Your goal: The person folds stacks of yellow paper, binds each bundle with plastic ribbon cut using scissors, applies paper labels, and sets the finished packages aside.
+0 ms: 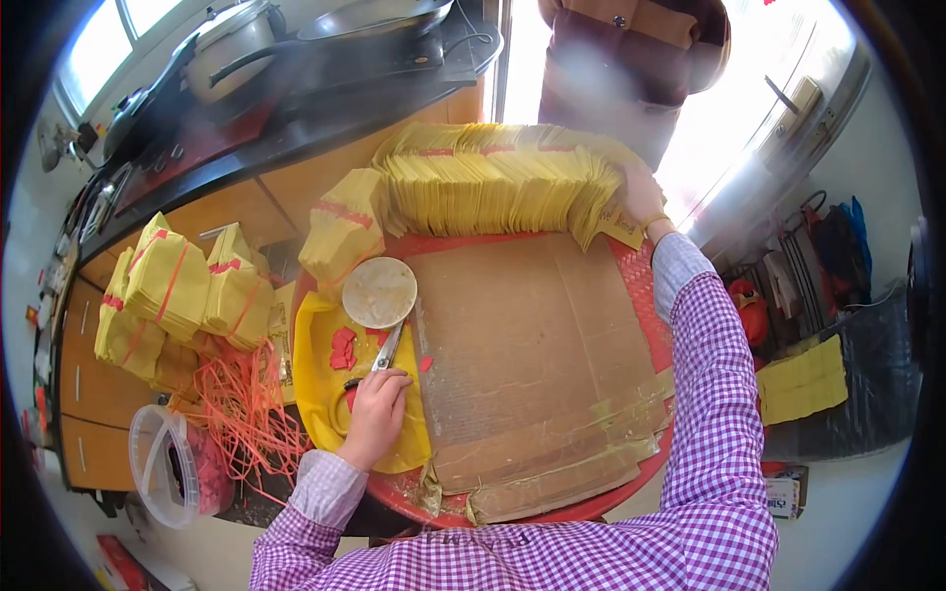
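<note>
My left hand (377, 419) is closed over the scissors (390, 345), whose metal blades point away from me beside a round bowl (379, 293) of pale paste. Below the bowl lies a yellow plastic sheet (313, 340) with small red paper pieces (342, 349) on it. At the far right of the table my right hand (642, 194) grips the end of a long row of yellow paper sheets (493, 192), stood on edge and fanned together. Its fingers are partly hidden by the paper. A flat cardboard sheet (537, 364) lies between my hands.
Bundles of yellow paper (169, 281) tied with red strips stand at the left, above tangled red strips (251, 414) and a clear plastic tub (163, 463). The red table (645, 295) shows around the cardboard. Beyond it are a counter with pans (374, 20) and a person (631, 59).
</note>
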The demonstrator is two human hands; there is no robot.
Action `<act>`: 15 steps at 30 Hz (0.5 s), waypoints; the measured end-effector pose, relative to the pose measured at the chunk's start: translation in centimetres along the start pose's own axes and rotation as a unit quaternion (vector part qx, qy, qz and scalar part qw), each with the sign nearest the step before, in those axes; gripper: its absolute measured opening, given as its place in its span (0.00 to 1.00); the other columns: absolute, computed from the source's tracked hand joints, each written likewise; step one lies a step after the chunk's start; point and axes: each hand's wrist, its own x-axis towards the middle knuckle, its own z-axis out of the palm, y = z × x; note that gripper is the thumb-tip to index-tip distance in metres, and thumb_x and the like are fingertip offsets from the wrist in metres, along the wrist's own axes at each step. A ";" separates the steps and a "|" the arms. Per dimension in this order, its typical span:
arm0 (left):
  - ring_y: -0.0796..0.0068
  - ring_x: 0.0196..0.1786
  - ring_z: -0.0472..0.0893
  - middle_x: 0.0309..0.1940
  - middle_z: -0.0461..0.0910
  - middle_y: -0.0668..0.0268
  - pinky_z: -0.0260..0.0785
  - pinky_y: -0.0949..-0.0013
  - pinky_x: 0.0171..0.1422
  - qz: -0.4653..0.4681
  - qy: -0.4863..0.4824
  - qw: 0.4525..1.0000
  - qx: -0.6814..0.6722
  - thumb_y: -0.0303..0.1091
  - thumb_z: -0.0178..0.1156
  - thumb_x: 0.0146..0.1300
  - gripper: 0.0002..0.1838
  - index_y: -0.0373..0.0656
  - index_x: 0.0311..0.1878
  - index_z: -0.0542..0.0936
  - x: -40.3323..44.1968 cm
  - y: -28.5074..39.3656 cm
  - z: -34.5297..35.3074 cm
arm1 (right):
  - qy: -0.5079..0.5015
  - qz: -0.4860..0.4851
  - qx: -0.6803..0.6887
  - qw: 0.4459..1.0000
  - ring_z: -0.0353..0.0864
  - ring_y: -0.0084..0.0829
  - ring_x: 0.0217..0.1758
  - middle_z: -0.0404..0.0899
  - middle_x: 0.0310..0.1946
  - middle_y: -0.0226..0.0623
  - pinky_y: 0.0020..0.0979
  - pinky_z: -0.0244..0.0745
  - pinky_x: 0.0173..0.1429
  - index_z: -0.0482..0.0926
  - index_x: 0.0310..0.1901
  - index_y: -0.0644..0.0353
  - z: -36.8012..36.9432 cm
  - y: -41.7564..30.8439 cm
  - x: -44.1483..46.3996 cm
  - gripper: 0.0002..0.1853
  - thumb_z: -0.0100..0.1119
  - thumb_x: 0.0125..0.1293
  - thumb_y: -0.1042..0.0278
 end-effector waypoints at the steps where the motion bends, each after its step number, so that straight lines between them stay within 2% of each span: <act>1: 0.60 0.46 0.76 0.43 0.79 0.61 0.67 0.66 0.56 0.000 0.002 1.000 -0.007 0.21 0.57 0.57 0.08 0.37 0.40 0.78 0.1 0.0 0.1 | 0.002 0.011 -0.006 1.000 0.69 0.43 0.63 0.72 0.58 0.37 0.36 0.63 0.68 0.73 0.57 0.56 0.0 -0.1 0.0 0.27 0.62 0.52 0.75; 11: 0.61 0.43 0.76 0.40 0.79 0.61 0.67 0.66 0.53 0.001 -0.004 1.000 -0.008 0.21 0.57 0.57 0.07 0.37 0.40 0.78 0.2 -0.3 0.1 | 0.029 -0.049 -0.015 0.998 0.69 0.43 0.62 0.72 0.58 0.37 0.36 0.64 0.66 0.73 0.57 0.56 -0.2 0.1 0.0 0.27 0.62 0.53 0.74; 15: 0.61 0.42 0.76 0.39 0.79 0.62 0.67 0.66 0.53 0.003 -0.015 1.000 -0.010 0.21 0.57 0.57 0.07 0.37 0.39 0.78 0.1 -0.4 0.3 | 0.006 -0.018 -0.005 1.000 0.71 0.43 0.61 0.73 0.58 0.38 0.37 0.65 0.66 0.73 0.57 0.56 -0.9 -0.2 -0.6 0.26 0.62 0.53 0.74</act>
